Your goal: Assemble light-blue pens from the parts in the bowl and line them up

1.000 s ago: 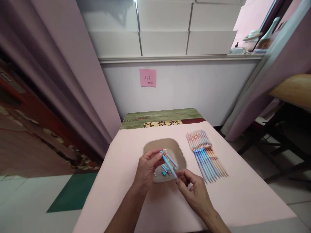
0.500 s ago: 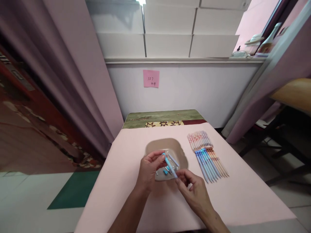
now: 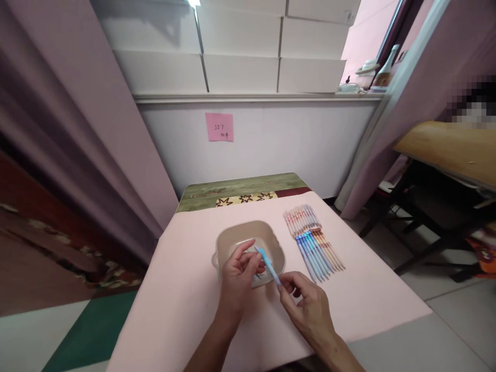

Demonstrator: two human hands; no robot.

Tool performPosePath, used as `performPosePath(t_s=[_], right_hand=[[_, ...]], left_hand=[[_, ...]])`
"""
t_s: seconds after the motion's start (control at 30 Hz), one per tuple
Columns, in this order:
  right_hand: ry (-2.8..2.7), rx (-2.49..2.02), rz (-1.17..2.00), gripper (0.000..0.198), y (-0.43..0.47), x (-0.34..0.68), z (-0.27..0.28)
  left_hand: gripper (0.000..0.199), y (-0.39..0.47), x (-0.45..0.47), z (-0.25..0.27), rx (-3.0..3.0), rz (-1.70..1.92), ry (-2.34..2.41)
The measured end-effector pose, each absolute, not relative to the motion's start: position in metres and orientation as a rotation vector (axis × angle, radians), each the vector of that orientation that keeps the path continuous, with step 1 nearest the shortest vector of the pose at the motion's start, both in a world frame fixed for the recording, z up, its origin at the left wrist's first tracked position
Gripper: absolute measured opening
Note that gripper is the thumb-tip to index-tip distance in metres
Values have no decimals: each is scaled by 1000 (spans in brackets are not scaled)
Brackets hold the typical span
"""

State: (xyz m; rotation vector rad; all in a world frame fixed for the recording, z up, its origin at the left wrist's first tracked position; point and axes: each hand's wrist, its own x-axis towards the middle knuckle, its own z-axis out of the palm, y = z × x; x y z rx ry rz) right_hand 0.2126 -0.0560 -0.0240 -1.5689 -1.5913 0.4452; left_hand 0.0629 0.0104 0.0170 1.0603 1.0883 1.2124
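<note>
A light blue pen (image 3: 271,266) slants over the front right part of a beige basin (image 3: 225,237). My right hand (image 3: 310,305) pinches its lower end between thumb and fingers. At the upper end, the thumb and curled fingers of my left hand (image 3: 242,274) close against the pen, with the index finger raised off it. A small pale tip sticks out at the pen's top. My left hand covers most of the small parts in the basin.
Right of the basin lie neat rows of pens: blue ones (image 3: 313,256), tan ones (image 3: 329,248) and pale patterned ones (image 3: 302,218) behind. A pink cloth (image 3: 186,268) covers the table up to its green back edge (image 3: 232,187). A wooden table (image 3: 445,147) stands at right.
My view has turned right, so the scene sits further left. My left index finger has lifted from the pen's top, where a pale tip now shows. The right hand keeps its pinch.
</note>
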Motion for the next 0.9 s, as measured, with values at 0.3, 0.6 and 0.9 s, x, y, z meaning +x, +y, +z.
performPosePath(t_s=[0.3, 0.6, 0.9], right_hand=[[-1430, -1947, 282, 16, -35, 274, -58], [-1603, -2313, 211, 16, -3, 282, -66], [-1678, -2438, 184, 17, 5, 276, -63]], left_hand=[[35, -3, 44, 3, 1204, 1176, 1223], [30, -29, 18, -17, 1337, 1116, 1419], [33, -51, -11, -35, 1419, 1061, 1531]])
